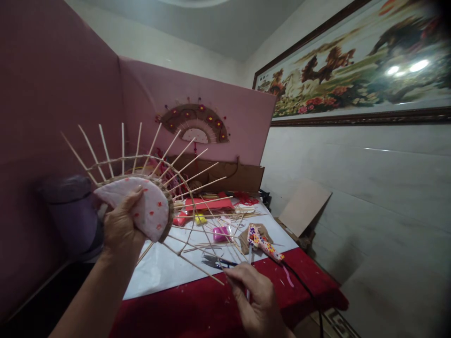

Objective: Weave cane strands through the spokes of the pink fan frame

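My left hand (123, 225) grips a half-made fan by its white, red-spotted half-round centre (155, 202), thumb on the front face. Thin wooden sticks (123, 145) spread out from it, and a line of twine (181, 176) runs across them in an arc. Low on the right, my right hand (255, 293) is closed, with thumb and forefinger pinched at the loose end of the twine, which stretches from the lower sticks. Just beyond these fingers lie dark-handled thread snips (214, 261). A flower-patterned glue gun (260, 241) rests on a brown piece to the right.
White paper (155, 277) covers part of the red tablecloth (176, 312). Loose sticks, red sheets (207, 204), a yellow lump (200, 219) and a magenta packet (221, 234) lie behind. A finished fan (195, 134) hangs on the pink panel. The glue gun's cord (310, 295) drops off the front edge.
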`<state>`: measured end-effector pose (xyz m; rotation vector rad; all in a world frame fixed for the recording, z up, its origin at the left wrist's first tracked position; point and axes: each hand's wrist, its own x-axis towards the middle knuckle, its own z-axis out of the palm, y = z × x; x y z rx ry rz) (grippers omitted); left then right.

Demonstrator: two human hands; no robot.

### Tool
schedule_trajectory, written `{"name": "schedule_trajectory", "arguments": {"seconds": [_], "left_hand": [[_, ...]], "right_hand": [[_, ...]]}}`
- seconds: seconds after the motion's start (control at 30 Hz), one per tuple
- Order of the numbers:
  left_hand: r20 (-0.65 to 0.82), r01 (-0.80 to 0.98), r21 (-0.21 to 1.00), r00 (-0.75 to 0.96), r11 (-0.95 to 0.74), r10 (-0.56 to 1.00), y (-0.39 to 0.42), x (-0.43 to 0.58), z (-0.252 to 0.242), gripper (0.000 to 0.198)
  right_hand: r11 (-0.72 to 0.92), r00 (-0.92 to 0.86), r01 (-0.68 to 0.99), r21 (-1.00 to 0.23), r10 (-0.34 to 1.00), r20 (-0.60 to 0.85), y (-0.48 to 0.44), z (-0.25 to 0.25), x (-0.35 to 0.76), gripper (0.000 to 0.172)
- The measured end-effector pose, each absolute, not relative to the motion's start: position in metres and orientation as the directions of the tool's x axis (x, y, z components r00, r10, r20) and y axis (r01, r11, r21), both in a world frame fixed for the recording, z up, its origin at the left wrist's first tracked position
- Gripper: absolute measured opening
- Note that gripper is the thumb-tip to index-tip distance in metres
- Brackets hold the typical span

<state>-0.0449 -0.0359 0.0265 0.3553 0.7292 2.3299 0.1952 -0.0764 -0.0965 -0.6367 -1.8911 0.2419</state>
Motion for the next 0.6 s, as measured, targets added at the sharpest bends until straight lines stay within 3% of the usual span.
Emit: {"name": "schedule_trajectory", "arguments": {"seconds": [0.2,0.3,0.43,0.6], "left_hand": [[0.194,-0.419,0.565,-0.770,-0.711,0.608,-0.041,-0.035,0.027,0.027],[0.231,-0.374,0.541,-0.795,-0.753,0.560,-0.045,-0.027,0.025,0.032],[0.165,-0.404,0.515,-0.819,-0.756,0.550,-0.047,-0.023,0.021,0.034],[0.068,-0.374,0.546,-0.872,-0.750,0.484,-0.039,-0.031,0.012,0.032]], "right_hand": [[0.867,-0.408,0.422,-0.264,0.442,0.799,-0.079,-0.098,0.175,0.027],[0.882,-0.376,0.415,-0.223,0.389,0.841,-0.079,-0.101,0.160,0.028],[0.882,-0.338,0.442,-0.164,0.333,0.880,-0.078,-0.102,0.146,0.038],[0.798,-0.431,0.599,-0.074,0.399,0.809,-0.072,-0.099,0.152,0.048]]}}
